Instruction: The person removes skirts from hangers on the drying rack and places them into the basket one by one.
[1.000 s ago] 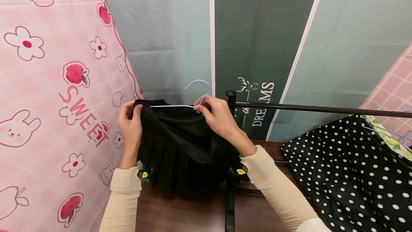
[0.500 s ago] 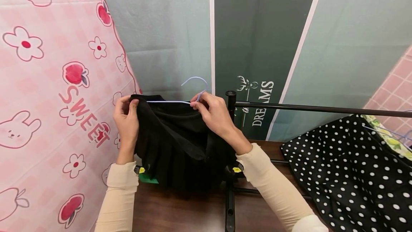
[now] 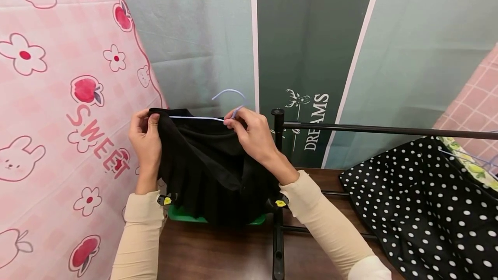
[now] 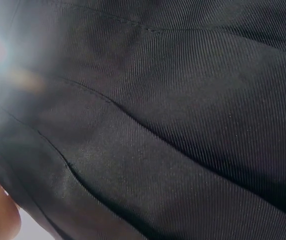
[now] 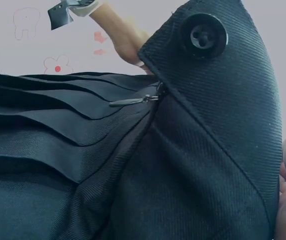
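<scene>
A person in cream sleeves holds a black pleated skirt (image 3: 210, 163) up in front of a grey-green backdrop, with a pale blue wire hanger (image 3: 218, 109) threaded along its waistband. The left hand (image 3: 145, 141) pinches the left end of the waistband between thumb and curled fingers, right where the hanger's straight bar ends. The right hand (image 3: 253, 135) pinches the waistband and the hanger near the base of its hook, fingers curled over the cloth; the hook itself rises free just above the fingers. The skirt hangs between both hands, its pleats falling down to a green tray (image 3: 186, 215) that sits on the dark brown surface (image 3: 218, 254); only the tray's edge shows under the hem. From the right wrist view the skirt's waistband shows a black button (image 5: 203, 36) and a zipper pull (image 5: 133, 100) beside the pleats, while the left wrist view is filled with the black ribbed cloth. Just right of the right hand stands the post of a black clothes rail (image 3: 389, 130), whose bar runs off to the right. A black polka-dot garment (image 3: 420, 211) hangs from that bar, well apart from the skirt. A pink printed cloth (image 3: 58, 120) with apples, flowers and rabbits hangs at the left, close beside the left hand.
</scene>
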Motion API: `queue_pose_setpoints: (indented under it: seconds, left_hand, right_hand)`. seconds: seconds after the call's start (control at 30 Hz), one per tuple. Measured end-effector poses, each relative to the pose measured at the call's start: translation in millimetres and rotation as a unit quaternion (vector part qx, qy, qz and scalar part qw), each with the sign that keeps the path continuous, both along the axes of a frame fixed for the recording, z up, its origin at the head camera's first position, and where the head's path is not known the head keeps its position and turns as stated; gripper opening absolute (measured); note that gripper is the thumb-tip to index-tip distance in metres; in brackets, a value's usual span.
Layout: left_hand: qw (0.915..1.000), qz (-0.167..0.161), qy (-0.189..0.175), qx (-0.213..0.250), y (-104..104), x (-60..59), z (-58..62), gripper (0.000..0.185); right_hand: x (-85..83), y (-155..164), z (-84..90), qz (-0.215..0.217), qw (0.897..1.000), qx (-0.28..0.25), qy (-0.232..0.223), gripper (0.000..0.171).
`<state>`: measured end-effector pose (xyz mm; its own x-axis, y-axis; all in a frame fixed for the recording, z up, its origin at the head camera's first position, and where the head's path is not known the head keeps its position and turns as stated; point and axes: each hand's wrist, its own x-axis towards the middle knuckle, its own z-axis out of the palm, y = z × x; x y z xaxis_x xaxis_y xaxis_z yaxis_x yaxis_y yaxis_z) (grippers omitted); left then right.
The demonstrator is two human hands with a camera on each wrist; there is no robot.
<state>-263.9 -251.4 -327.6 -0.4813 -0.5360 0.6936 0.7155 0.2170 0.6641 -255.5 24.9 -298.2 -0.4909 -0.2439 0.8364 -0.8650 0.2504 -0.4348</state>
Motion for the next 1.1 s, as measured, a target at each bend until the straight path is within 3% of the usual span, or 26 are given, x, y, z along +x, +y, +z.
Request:
queue_pose_setpoints:
  seconds: [0.47,0.87,1.1]
  left_hand:
    - [0.9998,0.006,0.01,0.014,-3,0.8,9.3,0.01]
    - [0.9998,0.015,-0.008,-0.006,-5,-0.5,-9.9,0.013]
    - [0.9974,0.028,-0.06,0.029,-12,0.5,-20.8,0.005]
  right_hand:
    - [0.9,-5,1.3,0.001,1.0,-0.012,0.026,0.007]
    - [-0.4,-3,-11.2,-0.006,1.0,0.003,-0.018,0.012]
    - [-1.3,-1,-17.3,-0.012,0.999,0.015,-0.036,0.012]
